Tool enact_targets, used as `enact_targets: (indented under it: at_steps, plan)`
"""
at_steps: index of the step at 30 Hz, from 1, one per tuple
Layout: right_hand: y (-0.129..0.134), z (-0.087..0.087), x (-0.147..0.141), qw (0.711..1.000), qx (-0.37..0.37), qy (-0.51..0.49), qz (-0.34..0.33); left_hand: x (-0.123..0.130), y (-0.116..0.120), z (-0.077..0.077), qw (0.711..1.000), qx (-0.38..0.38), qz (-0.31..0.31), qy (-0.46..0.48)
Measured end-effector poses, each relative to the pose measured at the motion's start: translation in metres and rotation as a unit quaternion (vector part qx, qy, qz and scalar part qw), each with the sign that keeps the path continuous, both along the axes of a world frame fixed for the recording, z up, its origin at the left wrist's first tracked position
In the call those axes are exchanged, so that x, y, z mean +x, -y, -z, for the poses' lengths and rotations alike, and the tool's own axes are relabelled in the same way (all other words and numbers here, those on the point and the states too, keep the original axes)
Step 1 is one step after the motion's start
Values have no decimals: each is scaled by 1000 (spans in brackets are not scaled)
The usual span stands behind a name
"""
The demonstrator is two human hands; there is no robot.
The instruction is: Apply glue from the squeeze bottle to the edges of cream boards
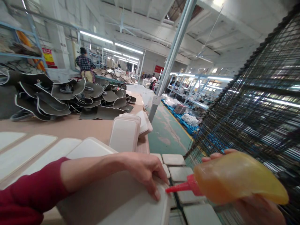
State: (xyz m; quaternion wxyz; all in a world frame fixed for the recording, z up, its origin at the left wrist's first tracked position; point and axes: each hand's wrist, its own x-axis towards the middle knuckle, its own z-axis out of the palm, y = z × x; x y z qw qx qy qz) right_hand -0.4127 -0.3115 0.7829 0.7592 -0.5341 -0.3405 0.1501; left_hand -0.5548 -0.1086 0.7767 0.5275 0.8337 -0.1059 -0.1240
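Note:
My right hand (257, 209) grips a squeezable amber glue bottle (239, 178) with a red nozzle (180, 187) pointing left. The nozzle tip sits right at the edge of a grey-white flat pad (131, 206) low in the view. My left hand (145, 170), in a dark red sleeve, rests fingers-down on that pad's right edge, fingertips almost touching the nozzle. Similar rounded pads (126, 132) stand stacked on the tan worktable (77, 126) just behind my arm.
Several grey pads (179, 173) lie on a wire rack below right. A tall black wire rack (257, 103) fills the right side. A heap of dark shoe-upper pieces (70, 98) covers the table's far end. A metal pole (168, 62) stands beside the green aisle. Another person (84, 64) works far left.

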Motion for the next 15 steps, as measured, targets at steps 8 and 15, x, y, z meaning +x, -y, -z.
enact_targets:
  at_steps: [8,15]
  plan:
    - [-1,-6,-11,998,15,-65,-4,-3,-7,3,999,-34,-15,-10]
    - [-3,8,-6,999,-16,-21,44,-3,-14,3,998,-49,-25,-20]
